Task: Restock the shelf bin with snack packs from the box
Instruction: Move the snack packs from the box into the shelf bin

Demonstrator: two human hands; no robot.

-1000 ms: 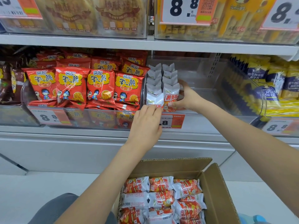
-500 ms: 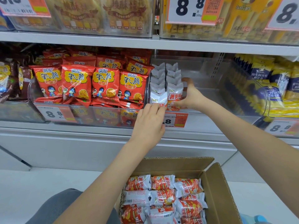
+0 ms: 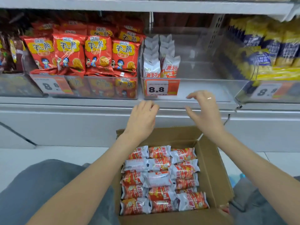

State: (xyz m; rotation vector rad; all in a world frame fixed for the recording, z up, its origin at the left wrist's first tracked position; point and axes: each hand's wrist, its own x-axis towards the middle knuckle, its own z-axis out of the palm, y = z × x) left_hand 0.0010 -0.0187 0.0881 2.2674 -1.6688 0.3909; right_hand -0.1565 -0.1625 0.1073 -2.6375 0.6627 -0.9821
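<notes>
Clear plastic walls mark out the shelf bin (image 3: 211,88), the largest thing in play, and most of its floor to the right lies bare; only two upright rows of snack packs (image 3: 159,62) stand against its left wall, above the orange price tag (image 3: 162,87) reading 8.8. Below it sits the cardboard box (image 3: 209,159), open-topped and packed with flat-lying packs (image 3: 160,179) in red, orange and white.

Half a second ago both hands were up at the bin, the left at the front pack of the rows and the right against their side, squaring them up. Now both have come away and down, and hang in the air between the bin's front lip and the box. That reads as one batch placed and tidied, with the reach for the next batch about to start; judging by the empty floor of the bin, the job is far from done.

Left hand (image 3: 142,117): fingers loosely curled under, its grip holding nothing and touching nothing. Right hand (image 3: 204,111): grip spread fairly wide, thumb apart from bent fingers, a ring on one finger, also empty and clear of both bin and box.
</notes>
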